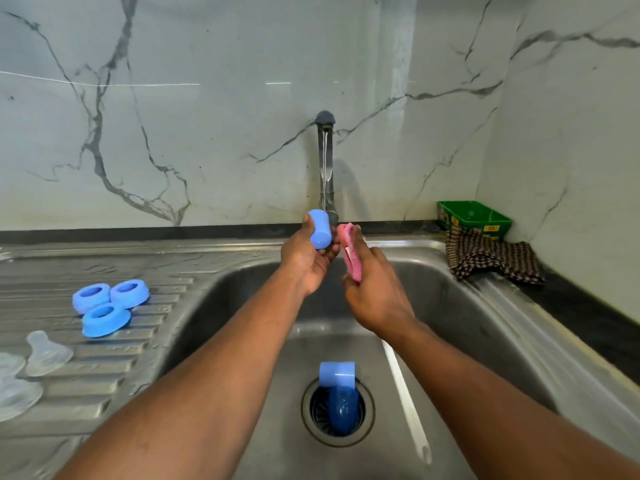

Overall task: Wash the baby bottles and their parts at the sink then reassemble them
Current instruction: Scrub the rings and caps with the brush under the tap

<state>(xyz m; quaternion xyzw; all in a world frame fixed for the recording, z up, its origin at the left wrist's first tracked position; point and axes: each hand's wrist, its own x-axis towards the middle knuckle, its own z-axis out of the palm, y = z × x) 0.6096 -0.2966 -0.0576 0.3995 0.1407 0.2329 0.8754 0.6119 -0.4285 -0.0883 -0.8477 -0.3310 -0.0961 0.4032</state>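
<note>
My left hand grips a light blue bottle cap under the water running from the tap. Right beside it, my right hand holds a pink sponge upright. Another blue cap lies over the drain at the bottom of the steel sink. Three blue screw rings sit together on the ribbed drainboard to the left. Clear silicone teats lie nearer the left edge, one partly cut off by the frame.
A white brush handle lies in the basin under my right forearm. A checked cloth and a green box sit at the back right corner. Marble wall stands behind the sink.
</note>
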